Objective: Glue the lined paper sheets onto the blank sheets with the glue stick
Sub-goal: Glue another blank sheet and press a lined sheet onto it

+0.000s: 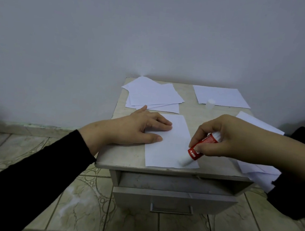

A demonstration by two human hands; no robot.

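Gluing step: left hand [138,127] lies flat, pinning the sheet [171,144], right hand [224,137] grips the glue stick [198,149], tip down at the sheet's near corner; next, probably even strokes across it.

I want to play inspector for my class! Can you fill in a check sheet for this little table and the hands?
Surface: small grey cabinet top, drawer beneath.
Job's things: paper sheet at the front; glue stick tip down on it; paper stack back left; single sheet back right; more sheets at the right edge.
Clutter: glue cap standing alone.
Grippers: left hand presses the sheet flat; right hand grips the glue stick.
Cables: nothing seen.
Surroundings: plain wall, tiled floor.
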